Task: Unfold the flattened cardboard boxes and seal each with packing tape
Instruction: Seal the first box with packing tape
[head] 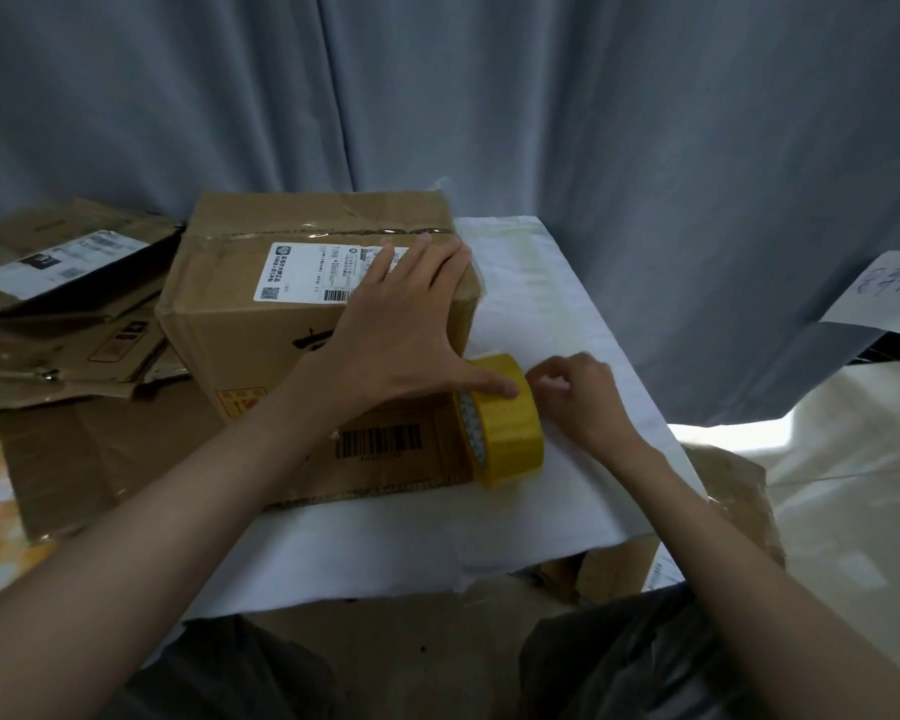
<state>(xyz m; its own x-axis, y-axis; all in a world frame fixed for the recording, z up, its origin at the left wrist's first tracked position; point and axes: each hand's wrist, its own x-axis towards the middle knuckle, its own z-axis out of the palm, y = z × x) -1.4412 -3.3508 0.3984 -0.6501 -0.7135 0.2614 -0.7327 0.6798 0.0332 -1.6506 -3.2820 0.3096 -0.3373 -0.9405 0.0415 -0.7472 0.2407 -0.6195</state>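
Observation:
An assembled cardboard box (pixel 261 324) with a white shipping label stands on the white-covered table (pixel 552 314), a strip of clear tape along its top seam. My left hand (pixel 401 324) lies flat on the box's near right corner, fingers spread, thumb resting on a yellow roll of packing tape (pixel 507 423). The roll stands on edge against the box's lower flap. My right hand (pixel 578 392) sits just right of the roll with fingers curled, picking at the roll's surface; whether it holds a tape end I cannot tell.
Flattened cardboard boxes (pixel 68 314) are piled at the left, one with a white label. Another flat sheet (pixel 100 459) lies under the box. More cardboard (pixel 723 501) sits below the table's right edge. A grey curtain hangs behind.

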